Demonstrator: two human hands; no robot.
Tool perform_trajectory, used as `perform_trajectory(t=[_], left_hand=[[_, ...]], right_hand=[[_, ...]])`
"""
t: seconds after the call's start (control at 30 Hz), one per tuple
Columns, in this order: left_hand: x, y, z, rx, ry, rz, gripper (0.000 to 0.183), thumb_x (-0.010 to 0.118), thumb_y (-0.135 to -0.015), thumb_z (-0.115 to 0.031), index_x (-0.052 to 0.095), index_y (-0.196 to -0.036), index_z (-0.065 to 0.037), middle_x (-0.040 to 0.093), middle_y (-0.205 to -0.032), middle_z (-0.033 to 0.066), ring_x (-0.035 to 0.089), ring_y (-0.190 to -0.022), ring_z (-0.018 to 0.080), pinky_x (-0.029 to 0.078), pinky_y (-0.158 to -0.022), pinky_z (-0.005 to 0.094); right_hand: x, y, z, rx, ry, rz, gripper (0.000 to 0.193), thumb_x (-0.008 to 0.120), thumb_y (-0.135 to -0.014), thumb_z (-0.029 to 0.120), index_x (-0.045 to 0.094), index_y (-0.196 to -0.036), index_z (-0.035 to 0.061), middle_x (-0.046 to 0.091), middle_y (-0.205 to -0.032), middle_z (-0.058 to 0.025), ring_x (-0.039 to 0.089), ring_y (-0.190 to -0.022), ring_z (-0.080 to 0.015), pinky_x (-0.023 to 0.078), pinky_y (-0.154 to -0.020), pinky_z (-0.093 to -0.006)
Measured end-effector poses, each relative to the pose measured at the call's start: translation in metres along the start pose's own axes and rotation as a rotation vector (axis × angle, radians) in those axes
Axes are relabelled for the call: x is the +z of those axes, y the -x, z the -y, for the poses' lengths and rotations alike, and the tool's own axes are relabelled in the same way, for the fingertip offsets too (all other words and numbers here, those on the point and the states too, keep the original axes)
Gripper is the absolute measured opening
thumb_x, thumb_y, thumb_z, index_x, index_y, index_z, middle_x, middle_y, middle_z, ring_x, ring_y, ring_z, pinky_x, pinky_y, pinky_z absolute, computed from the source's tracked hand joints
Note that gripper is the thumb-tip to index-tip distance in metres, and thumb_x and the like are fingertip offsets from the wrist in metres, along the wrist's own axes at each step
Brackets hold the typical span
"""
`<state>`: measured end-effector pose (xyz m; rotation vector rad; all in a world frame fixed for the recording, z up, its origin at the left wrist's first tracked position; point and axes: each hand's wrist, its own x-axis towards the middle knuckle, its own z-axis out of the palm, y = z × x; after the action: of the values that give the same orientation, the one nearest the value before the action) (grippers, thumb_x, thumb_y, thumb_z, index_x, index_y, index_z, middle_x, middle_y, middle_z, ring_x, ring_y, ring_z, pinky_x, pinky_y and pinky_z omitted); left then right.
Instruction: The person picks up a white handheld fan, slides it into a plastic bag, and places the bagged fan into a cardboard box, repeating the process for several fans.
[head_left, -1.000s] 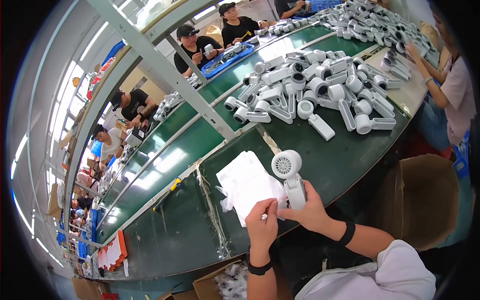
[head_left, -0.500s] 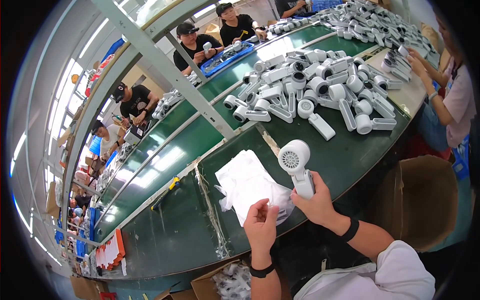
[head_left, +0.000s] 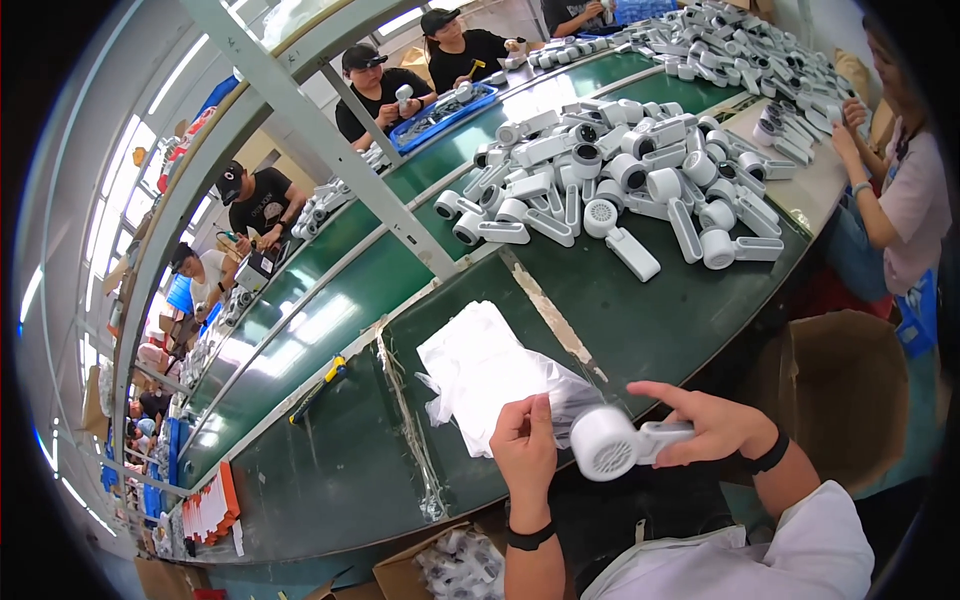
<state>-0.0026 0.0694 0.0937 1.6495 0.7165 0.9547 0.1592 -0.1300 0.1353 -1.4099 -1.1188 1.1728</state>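
My right hand [head_left: 712,422] holds a white handheld fan [head_left: 606,444] by its handle, index finger stretched out. The fan lies nearly level, its round grille head pointing left toward my other hand, slightly blurred. My left hand [head_left: 527,440] is closed in a pinch at the edge of a thin clear plastic bag [head_left: 565,388]; its fingertips partly hide what they grip. Beneath and beyond it, a stack of white plastic bags [head_left: 478,365] lies on the green table [head_left: 330,470].
A big heap of white fans [head_left: 620,180] covers the table's far right. A yellow-and-black tool [head_left: 320,388] lies left of the bags. Cardboard boxes stand at right [head_left: 850,400] and below [head_left: 460,565]. Co-workers sit across the conveyor [head_left: 340,310] and at right. A metal post [head_left: 340,150] rises ahead.
My right hand has swung the fan from upright down to nearly level, lower and nearer to me. My left hand stays pinched in about the same place.
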Motion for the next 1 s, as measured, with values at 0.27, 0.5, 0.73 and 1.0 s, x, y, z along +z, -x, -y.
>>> perform_trajectory(t=[0.27,0.5,0.73,1.0], left_hand=[[-0.012,-0.003,-0.015,-0.144,0.122,0.139,0.017,0.067,-0.094,-0.013,0.071,-0.098,0.003,0.067,-0.083,0.0005,0.057,-0.073,0.0056,0.044,-0.067,0.0198],[-0.022,0.0,-0.016,0.056,-0.032,0.148,0.014,0.07,-0.09,-0.011,0.071,-0.097,0.002,0.066,-0.084,0.0044,0.06,-0.075,0.0111,0.047,-0.067,0.0237],[-0.003,0.01,-0.026,0.49,-0.378,0.087,0.011,0.074,-0.084,-0.006,0.071,-0.093,-0.001,0.063,-0.081,0.0103,0.061,-0.072,0.023,0.048,-0.065,0.0293],[-0.004,0.017,-0.013,0.341,-0.245,0.029,0.008,0.071,-0.086,-0.004,0.069,-0.093,-0.001,0.064,-0.084,0.0114,0.063,-0.071,0.023,0.049,-0.062,0.029]], right_hand=[[-0.015,-0.048,-0.001,0.206,0.09,0.304,0.076,0.06,-0.093,0.027,0.02,-0.156,0.0193,0.066,-0.085,-0.0045,0.057,-0.062,-0.0112,0.05,-0.061,-0.0263],[0.005,-0.049,-0.001,0.213,0.045,0.077,0.068,0.061,-0.092,0.026,0.032,-0.153,0.0194,0.065,-0.085,-0.003,0.057,-0.065,-0.0105,0.05,-0.06,-0.0256],[0.028,-0.05,-0.021,0.112,-0.166,-0.133,0.069,0.062,-0.092,0.025,0.03,-0.153,0.013,0.064,-0.087,-0.0036,0.057,-0.065,-0.0098,0.05,-0.058,-0.0254],[0.03,-0.049,-0.021,0.176,-0.352,-0.146,0.074,0.063,-0.095,0.022,0.02,-0.155,0.0103,0.066,-0.087,-0.0098,0.059,-0.059,-0.0119,0.049,-0.052,-0.0251]])
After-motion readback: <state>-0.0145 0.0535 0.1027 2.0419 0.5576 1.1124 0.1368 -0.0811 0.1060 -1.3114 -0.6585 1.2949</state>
